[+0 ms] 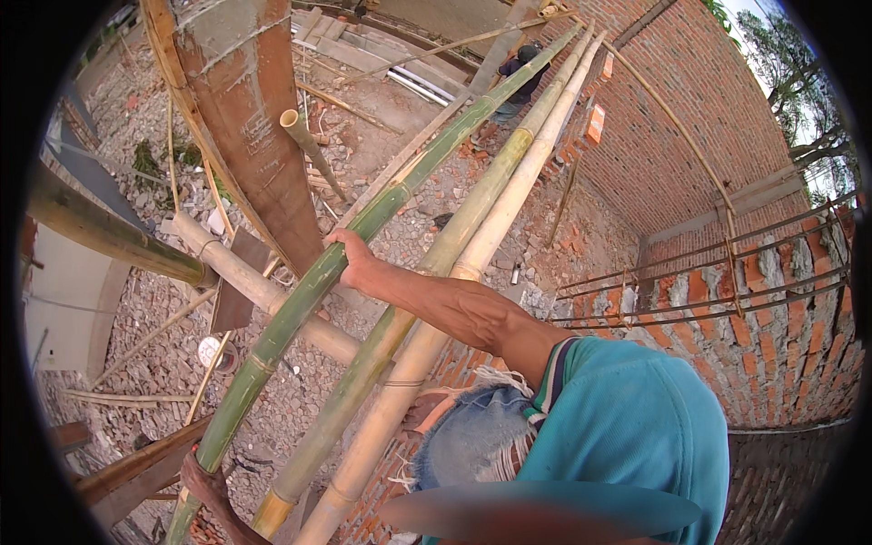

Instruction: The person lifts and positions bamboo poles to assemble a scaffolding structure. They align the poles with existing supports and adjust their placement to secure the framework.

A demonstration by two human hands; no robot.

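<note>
A long green bamboo pole [313, 277] slants from the lower left up to the far top. Partway along it, my right hand [354, 257] is wrapped round the pole, with that arm stretched across two other poles. Lower down, near its close end, my left hand [204, 480] grips the same pole; some of those fingers are hidden. Alongside lie a yellow-green bamboo pole [363, 363] and a pale bamboo pole [413, 363]. All three cross over a thick bamboo crosspiece [241, 282]. My bent knee in torn jeans [472, 436] is beside the pale pole.
A board-clad column [245, 118] rises at the upper left. Brick rubble [263, 436] covers the ground below. Rusty rebar [690, 263] runs above a rough brick wall [781, 336] at right. Beyond the poles' far part is another person [522, 77].
</note>
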